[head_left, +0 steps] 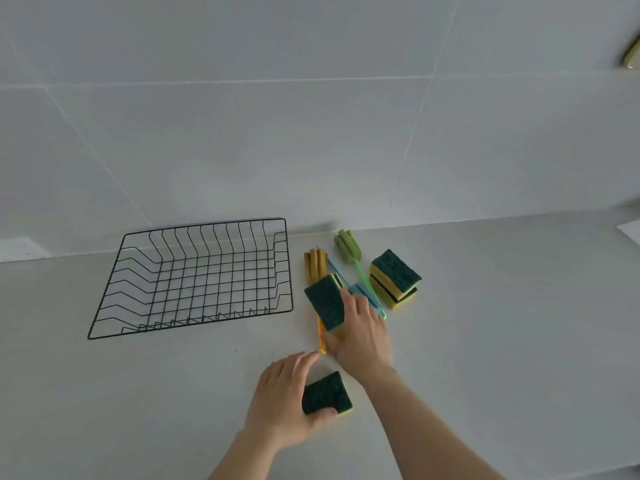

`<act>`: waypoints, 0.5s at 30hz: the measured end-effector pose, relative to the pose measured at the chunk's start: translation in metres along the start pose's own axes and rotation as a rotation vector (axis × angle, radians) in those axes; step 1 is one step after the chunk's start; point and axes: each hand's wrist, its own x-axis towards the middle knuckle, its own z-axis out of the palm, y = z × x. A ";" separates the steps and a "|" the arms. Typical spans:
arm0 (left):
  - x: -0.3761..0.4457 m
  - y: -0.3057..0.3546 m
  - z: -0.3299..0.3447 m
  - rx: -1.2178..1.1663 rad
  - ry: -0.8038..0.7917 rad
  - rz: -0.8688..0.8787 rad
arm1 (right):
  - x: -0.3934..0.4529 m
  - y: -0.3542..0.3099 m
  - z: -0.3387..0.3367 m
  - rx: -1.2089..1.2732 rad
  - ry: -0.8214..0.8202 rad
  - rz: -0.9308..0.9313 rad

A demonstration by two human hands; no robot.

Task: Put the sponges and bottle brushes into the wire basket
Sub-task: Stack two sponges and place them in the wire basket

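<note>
A black wire basket [194,327] stands on the counter at the left with nothing in it. My right hand [360,332] grips a green-and-yellow sponge [325,302] just right of the basket, tilted above the brushes. My left hand [282,398] holds a second sponge [327,393] near the counter's front. Two more sponges [394,277] sit stacked at the right. Three bottle brushes lie between: an orange one [315,260], a green one [347,244] and a blue one [363,292], partly hidden by my right hand.
The pale counter [502,323] runs along a white tiled wall [311,133]. A white object [630,230] shows at the right edge, and a metal fitting [631,53] at the top right corner.
</note>
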 end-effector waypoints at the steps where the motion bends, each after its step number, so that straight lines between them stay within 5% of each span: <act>1: -0.001 0.004 0.002 -0.016 -0.017 0.003 | 0.005 -0.001 0.002 0.002 0.005 -0.012; 9: -0.005 0.008 0.031 0.014 -0.002 -0.030 | 0.022 -0.009 0.017 -0.083 0.042 -0.007; 15: -0.003 -0.004 0.037 -0.072 0.098 -0.051 | 0.014 0.007 0.011 0.146 0.092 -0.078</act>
